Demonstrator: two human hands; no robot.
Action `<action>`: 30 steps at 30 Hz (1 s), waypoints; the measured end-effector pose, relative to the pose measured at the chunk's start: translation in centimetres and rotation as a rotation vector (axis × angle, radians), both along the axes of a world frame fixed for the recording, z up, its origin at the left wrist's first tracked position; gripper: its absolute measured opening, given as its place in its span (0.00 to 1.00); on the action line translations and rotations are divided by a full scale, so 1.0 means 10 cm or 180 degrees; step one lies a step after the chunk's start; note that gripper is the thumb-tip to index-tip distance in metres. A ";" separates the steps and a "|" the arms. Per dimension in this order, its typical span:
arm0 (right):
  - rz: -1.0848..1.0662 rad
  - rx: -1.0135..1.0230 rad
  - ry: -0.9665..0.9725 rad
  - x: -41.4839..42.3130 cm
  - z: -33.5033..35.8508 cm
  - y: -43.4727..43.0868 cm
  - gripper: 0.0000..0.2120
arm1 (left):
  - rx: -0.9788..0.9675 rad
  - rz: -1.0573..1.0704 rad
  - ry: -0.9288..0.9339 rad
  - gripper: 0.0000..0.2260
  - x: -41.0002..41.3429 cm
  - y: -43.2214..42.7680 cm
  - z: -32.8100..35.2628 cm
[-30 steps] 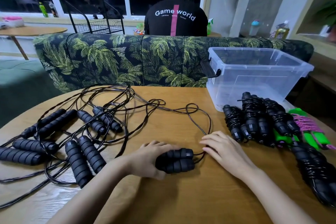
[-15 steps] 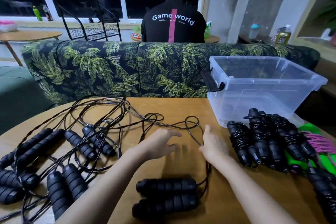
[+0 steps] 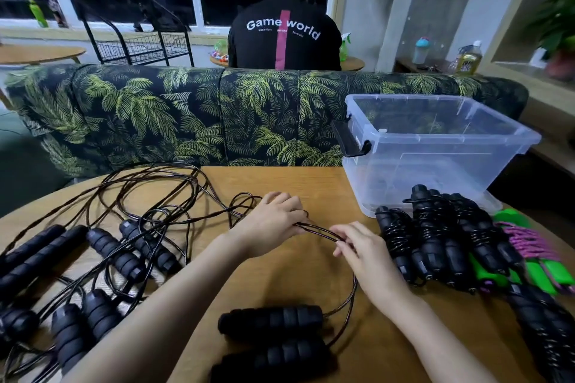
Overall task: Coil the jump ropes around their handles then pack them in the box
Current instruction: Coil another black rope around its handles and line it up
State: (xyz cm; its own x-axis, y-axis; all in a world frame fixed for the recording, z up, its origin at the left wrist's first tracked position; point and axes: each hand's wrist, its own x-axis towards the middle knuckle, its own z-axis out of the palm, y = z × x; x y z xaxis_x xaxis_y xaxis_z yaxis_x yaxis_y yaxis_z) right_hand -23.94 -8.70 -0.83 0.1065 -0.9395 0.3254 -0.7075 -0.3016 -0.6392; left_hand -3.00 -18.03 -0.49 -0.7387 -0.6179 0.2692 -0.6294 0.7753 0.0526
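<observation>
Two black foam handles (image 3: 270,322) of one jump rope lie side by side at the table's near edge. Their thin black cord (image 3: 319,232) arcs up from them between my hands. My left hand (image 3: 272,221) grips the doubled cord at the table's middle, and my right hand (image 3: 357,246) pinches the same cord a little to the right. A clear plastic box (image 3: 435,146) stands at the back right with nothing visible inside. Several coiled black ropes (image 3: 435,236) lie in front of the box.
A tangle of uncoiled black ropes with handles (image 3: 102,261) covers the table's left half. Green and pink coiled ropes (image 3: 529,249) lie at the right edge. A leaf-patterned sofa back (image 3: 186,115) runs behind the round wooden table (image 3: 295,183). A person sits beyond it, facing away.
My left hand let go of the two handles, which now lie nearer to me. Both hands moved forward and took hold of the cord.
</observation>
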 end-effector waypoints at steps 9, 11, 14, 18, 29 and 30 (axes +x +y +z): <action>-0.0446 0.0143 0.0710 -0.03 -0.05 0.06 0.14 | -0.0616 0.0573 -0.0154 0.08 0.38 0.08 0.02; -0.0420 -0.0035 0.1297 0.10 0.02 0.05 0.22 | -0.0913 0.0419 -0.0114 0.06 0.33 0.13 0.03; -0.0049 -0.0155 0.1794 0.42 0.21 -0.07 0.26 | -0.1350 0.0145 -0.0015 0.08 0.20 0.22 0.08; -0.0137 0.0146 0.2031 0.57 0.39 -0.17 0.08 | -0.0849 0.0472 0.0917 0.20 0.24 0.22 0.11; -0.0297 0.0356 0.1480 0.28 0.19 -0.26 0.13 | 0.0938 0.0905 0.0583 0.23 0.39 0.20 -0.23; -0.0312 0.0369 0.1449 0.25 0.20 -0.26 0.13 | 0.0832 0.0912 0.0549 0.20 0.35 0.19 -0.24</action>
